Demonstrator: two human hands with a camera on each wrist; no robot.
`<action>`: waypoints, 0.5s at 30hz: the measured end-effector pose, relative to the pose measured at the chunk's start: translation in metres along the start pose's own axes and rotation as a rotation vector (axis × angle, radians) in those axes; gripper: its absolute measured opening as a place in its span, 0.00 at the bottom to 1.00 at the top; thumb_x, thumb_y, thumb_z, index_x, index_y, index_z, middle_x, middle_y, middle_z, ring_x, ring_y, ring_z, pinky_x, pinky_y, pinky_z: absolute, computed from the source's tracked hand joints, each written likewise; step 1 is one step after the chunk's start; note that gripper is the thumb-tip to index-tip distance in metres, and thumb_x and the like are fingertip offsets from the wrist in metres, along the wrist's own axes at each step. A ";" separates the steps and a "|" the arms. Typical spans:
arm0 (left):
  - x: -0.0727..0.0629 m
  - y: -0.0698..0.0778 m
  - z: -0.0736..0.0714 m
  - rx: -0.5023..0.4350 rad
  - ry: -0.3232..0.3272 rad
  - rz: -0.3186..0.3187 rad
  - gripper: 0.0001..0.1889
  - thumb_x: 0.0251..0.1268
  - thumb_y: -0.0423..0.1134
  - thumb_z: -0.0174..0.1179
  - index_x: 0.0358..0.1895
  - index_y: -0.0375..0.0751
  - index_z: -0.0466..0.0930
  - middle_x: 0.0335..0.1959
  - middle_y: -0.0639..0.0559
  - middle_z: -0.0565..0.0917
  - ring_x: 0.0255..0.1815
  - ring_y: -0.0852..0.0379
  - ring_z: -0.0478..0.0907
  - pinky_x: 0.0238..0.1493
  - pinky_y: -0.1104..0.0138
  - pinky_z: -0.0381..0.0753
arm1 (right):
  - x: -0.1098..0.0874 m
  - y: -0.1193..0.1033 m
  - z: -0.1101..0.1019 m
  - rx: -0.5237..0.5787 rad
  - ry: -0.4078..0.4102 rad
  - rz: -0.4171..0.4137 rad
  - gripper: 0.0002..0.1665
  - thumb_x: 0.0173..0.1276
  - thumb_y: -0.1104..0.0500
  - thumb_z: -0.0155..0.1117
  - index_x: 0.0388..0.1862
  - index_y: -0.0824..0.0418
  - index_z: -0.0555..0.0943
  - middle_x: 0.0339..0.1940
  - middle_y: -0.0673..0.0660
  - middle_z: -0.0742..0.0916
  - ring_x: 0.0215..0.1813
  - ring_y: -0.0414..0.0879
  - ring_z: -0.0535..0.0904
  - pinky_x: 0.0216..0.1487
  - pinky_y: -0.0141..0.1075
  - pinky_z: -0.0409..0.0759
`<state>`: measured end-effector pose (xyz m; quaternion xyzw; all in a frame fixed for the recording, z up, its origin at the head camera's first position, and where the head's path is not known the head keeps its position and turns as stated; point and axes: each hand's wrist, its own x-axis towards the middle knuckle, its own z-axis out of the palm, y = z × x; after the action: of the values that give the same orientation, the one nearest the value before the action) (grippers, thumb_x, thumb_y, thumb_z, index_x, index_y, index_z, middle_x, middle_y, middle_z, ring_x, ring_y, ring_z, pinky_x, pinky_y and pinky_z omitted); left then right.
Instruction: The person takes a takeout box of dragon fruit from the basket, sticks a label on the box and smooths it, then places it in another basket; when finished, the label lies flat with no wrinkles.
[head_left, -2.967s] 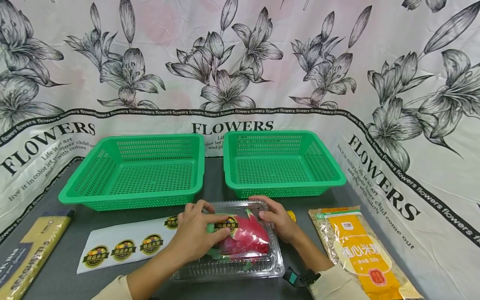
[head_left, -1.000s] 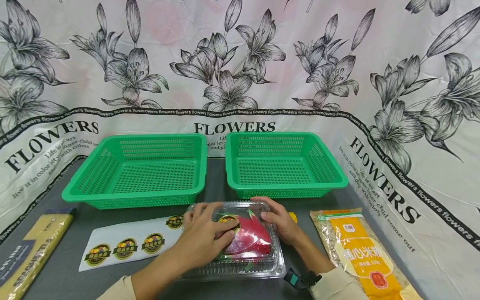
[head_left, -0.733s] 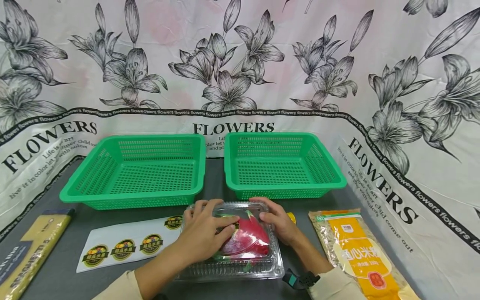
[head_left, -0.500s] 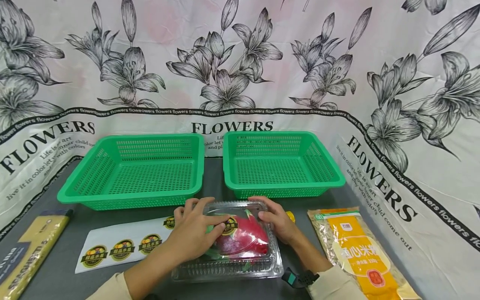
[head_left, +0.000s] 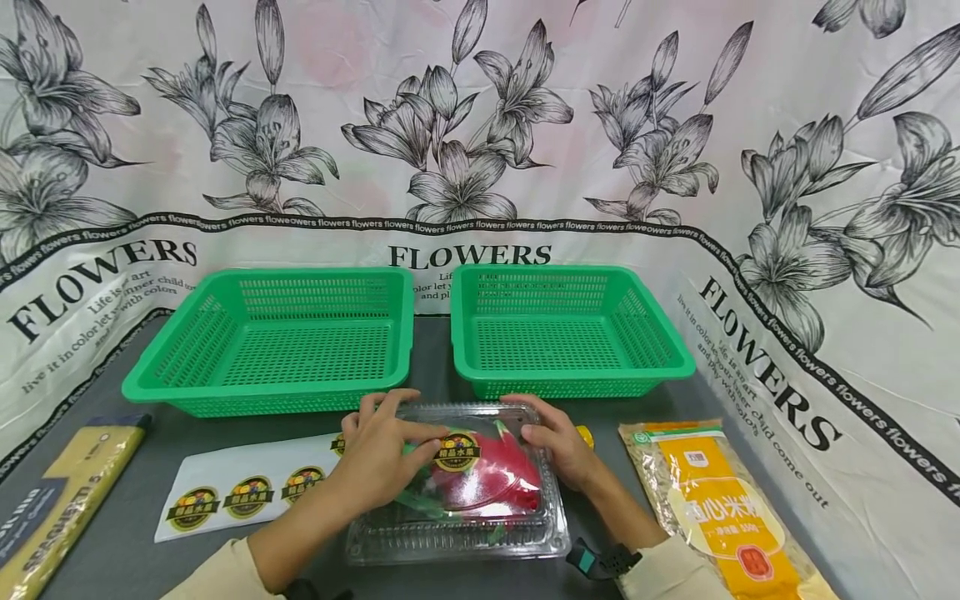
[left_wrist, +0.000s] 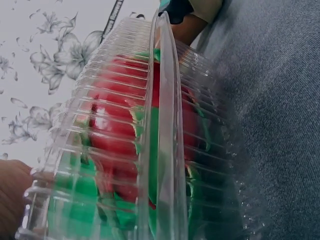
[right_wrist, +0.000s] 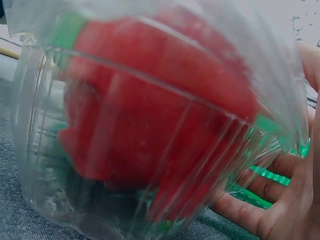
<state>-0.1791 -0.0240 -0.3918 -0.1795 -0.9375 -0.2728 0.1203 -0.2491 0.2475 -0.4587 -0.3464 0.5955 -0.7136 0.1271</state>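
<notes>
A clear plastic clamshell box (head_left: 465, 542) lies in front of me with a red dragon fruit (head_left: 498, 483) inside. On its lid is a round black-and-gold sticker (head_left: 457, 451). My left hand (head_left: 382, 458) rests on the left part of the lid, its index finger and thumb stretched out beside the sticker's left edge. With my right hand (head_left: 561, 446) I hold the box at its far right corner, thumb on top. In the right wrist view, fingers (right_wrist: 245, 210) lie along the box wall. The left wrist view shows the ribbed side and rim (left_wrist: 167, 140) close up.
Two green baskets, a left one (head_left: 300, 400) and a right one (head_left: 570, 383), stand at the back. A white sticker sheet (head_left: 225, 467) and a spaghetti packet (head_left: 82, 500) lie at left. A yellow bag (head_left: 712, 500) lies at right, and a small yellow object (head_left: 586, 436) shows behind my right hand.
My left hand has moved across the sticker and then back left, so the whole sticker now shows. My right hand and the box have stayed in place.
</notes>
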 end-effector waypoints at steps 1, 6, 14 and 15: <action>0.000 0.000 0.001 -0.008 0.013 -0.003 0.08 0.60 0.41 0.68 0.43 0.57 0.90 0.64 0.43 0.70 0.61 0.36 0.58 0.49 0.40 0.55 | 0.000 0.000 0.000 -0.001 -0.001 0.001 0.26 0.71 0.66 0.46 0.66 0.75 0.63 0.53 0.60 0.79 0.49 0.49 0.79 0.44 0.43 0.81; 0.001 -0.002 0.002 -0.036 0.064 -0.012 0.09 0.57 0.39 0.70 0.42 0.52 0.90 0.62 0.41 0.71 0.60 0.36 0.59 0.49 0.40 0.56 | 0.001 -0.001 0.002 -0.009 -0.007 0.006 0.27 0.71 0.66 0.46 0.66 0.76 0.62 0.53 0.60 0.79 0.49 0.49 0.79 0.45 0.44 0.81; 0.001 -0.007 -0.002 -0.098 0.096 -0.067 0.16 0.58 0.39 0.70 0.52 0.47 0.86 0.62 0.40 0.71 0.60 0.37 0.60 0.50 0.42 0.57 | 0.000 -0.002 0.002 -0.010 -0.002 0.018 0.27 0.72 0.66 0.45 0.67 0.76 0.61 0.53 0.59 0.79 0.50 0.49 0.79 0.44 0.44 0.81; 0.000 -0.007 -0.003 -0.112 0.095 -0.081 0.17 0.59 0.40 0.69 0.53 0.47 0.85 0.62 0.40 0.71 0.61 0.37 0.60 0.51 0.42 0.57 | 0.000 -0.002 0.002 -0.009 -0.001 0.018 0.27 0.72 0.67 0.45 0.67 0.77 0.61 0.53 0.59 0.79 0.50 0.49 0.79 0.44 0.44 0.81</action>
<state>-0.1821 -0.0313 -0.3927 -0.1349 -0.9205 -0.3375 0.1435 -0.2476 0.2469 -0.4563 -0.3417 0.6018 -0.7096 0.1323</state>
